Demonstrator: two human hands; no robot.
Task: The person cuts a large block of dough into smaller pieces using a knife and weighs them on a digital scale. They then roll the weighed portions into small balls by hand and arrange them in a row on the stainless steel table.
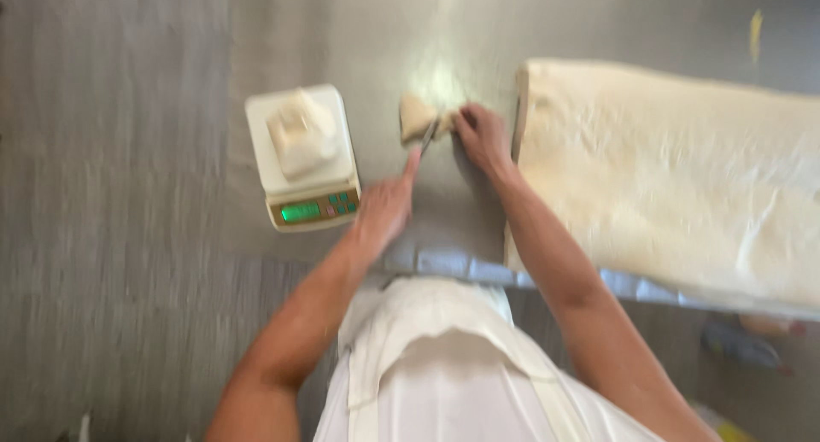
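Head view, blurred by motion; left hand [384,207] closed around a knife [428,137], blade laid across a small dough piece [417,116] on the steel table [171,109]; right hand [483,136] pressing its fingertips on that piece's right end; kitchen scale [303,164] just left, a dough lump [301,134] on its platform; large dough sheet [675,169] to the right; white apron [436,365] below.

The whole frame is smeared by motion. My left hand [382,210] hides the handle of the thin blade [427,138], so my grip is unclear. The scale [301,156] display at centre left is unreadable. The dough sheet [675,173] runs off the right edge.
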